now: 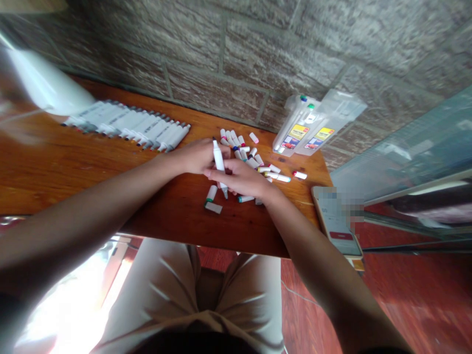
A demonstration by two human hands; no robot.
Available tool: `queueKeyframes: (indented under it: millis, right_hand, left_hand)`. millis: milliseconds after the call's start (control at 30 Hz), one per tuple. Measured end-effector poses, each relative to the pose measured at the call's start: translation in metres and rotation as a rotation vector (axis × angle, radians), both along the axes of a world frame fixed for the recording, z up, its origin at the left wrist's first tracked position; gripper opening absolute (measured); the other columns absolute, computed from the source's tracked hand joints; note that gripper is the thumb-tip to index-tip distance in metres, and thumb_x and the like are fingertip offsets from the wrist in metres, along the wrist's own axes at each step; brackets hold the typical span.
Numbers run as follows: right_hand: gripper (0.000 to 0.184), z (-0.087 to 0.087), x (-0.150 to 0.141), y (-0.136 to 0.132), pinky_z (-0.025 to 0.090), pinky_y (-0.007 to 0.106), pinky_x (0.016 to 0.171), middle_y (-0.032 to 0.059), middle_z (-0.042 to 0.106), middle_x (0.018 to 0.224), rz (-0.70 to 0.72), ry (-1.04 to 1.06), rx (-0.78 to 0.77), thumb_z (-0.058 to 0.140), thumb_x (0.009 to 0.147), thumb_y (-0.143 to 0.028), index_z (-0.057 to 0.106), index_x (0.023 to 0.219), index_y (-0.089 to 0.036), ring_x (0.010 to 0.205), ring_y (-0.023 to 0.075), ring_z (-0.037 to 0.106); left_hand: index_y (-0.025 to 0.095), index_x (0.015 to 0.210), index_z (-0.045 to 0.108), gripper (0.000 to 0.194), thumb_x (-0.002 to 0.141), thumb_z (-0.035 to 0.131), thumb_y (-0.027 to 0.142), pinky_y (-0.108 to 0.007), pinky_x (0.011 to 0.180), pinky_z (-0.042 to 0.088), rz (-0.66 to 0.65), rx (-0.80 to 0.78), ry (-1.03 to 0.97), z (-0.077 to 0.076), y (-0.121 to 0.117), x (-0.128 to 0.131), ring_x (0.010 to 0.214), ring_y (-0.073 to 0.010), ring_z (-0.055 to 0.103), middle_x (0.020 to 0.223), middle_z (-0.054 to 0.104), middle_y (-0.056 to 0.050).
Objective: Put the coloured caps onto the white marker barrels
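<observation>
A white marker (pixel 219 162), uncapped with a dark tip at its upper end and a grey tip at the lower end, is tilted in my right hand (pixel 245 178). Its thumb and fingers close around the lower half of the barrel. My left hand (pixel 199 156) is right behind and beside the marker, its fingers curled; what they hold, if anything, is hidden. Loose white marker caps with coloured ends (pixel 243 152) lie just beyond both hands. Nearer to me are a green-ended cap (pixel 211 193) and a whitish cap (pixel 214 208).
A row of capless markers (pixel 129 125) lies at the back left. A clear plastic marker case (pixel 306 128) stands against the stone wall (pixel 184 64). A phone (pixel 337 223) rests at the table's right edge. A pale, blurred object (pixel 51 88) is at the far left.
</observation>
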State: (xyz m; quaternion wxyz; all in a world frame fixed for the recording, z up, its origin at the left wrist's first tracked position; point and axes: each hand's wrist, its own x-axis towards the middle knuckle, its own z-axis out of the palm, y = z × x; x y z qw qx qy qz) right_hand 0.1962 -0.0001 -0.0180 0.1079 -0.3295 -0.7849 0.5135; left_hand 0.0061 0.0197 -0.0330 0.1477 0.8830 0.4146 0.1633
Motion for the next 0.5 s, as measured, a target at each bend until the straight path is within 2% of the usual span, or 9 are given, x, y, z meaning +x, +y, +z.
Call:
queueKeyframes:
  millis: [300,500]
  right_hand:
    - [0.044,0.0025,-0.0002,-0.0018,0.039,0.02,0.045,-0.0036,0.057,0.064,-0.013,-0.008,-0.022,0.064,0.089,-0.059,0.063,0.084,-0.015,0.048,0.0073,0.05]
    - [0.046,-0.001,0.0006,0.0005,0.038,0.021,0.053,-0.0021,0.058,0.065,0.01,0.003,0.058,0.06,0.091,-0.061,0.063,0.082,-0.015,0.056,0.0088,0.052]
  left_hand:
    - [0.018,0.088,0.066,0.015,0.074,0.063,0.024,-0.027,0.066,0.04,0.003,0.015,0.019,0.0002,0.0005,0.0001,0.077,-0.0194,0.065,0.09,0.074,-0.005]
    - [0.018,0.087,0.066,0.016,0.073,0.064,0.025,-0.028,0.07,0.042,0.015,-0.009,0.023,-0.0002,0.0014,0.0,0.08,-0.0203,0.065,0.09,0.074,-0.006]
